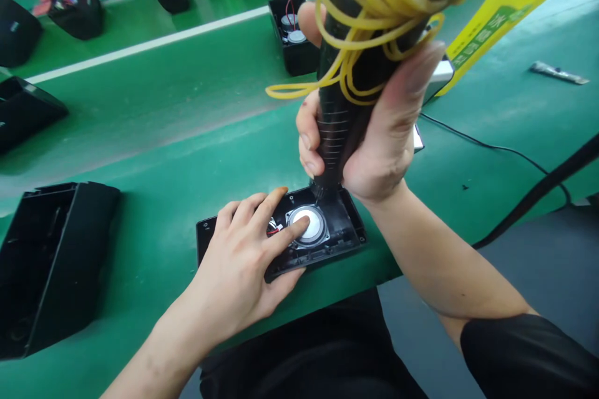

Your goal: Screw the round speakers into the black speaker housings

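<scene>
My right hand [379, 131] grips a black electric screwdriver [344, 106] upright, its top wrapped in yellow rubber bands [379, 6]. The tip touches the far edge of a black plastic speaker panel [346, 230] lying at the table's near edge. My left hand [243, 262] lies flat on that panel, fingers spread, with the index finger pressing on the round silver speaker [314, 230]. Red and white wires show beside the speaker under my fingers.
A black open housing [51, 262] lies at the near left. Another housing with speakers [294, 37] stands behind the screwdriver, and several more at the back. A yellow packet [505, 6] and black cables [515, 162] are on the right of the green table [163, 112].
</scene>
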The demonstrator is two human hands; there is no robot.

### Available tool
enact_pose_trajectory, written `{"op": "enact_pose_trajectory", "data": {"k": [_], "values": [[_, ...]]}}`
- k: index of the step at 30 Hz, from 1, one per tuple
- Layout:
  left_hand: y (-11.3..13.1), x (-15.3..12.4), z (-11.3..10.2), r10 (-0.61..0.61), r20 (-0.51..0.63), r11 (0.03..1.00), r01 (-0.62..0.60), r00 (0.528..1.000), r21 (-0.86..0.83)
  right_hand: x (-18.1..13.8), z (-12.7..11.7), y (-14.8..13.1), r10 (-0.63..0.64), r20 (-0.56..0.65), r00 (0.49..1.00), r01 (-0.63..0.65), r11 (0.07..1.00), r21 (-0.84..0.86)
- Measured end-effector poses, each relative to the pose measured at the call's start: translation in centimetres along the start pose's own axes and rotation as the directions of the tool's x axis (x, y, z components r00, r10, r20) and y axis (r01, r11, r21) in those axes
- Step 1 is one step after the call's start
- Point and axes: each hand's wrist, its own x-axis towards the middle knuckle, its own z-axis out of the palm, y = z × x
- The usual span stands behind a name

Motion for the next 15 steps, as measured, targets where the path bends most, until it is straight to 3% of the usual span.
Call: {"op": "enact_pose_trajectory", "data": {"k": [10,15], "values": [[0.2,0.1,0.0,0.014,0.011,1.0,-0.014,1.0,0.012,-1.0,0.4,1.2,0.052,0.066,0.996,-0.061,0.988,0.141],[0.2,0.2,0.2,0.003,0.01,1.0,-0.003,1.0,-0.004,-1.4,-0.1,2.4,-0.013,0.128,0.992,-0.007,0.987,0.159]]}}
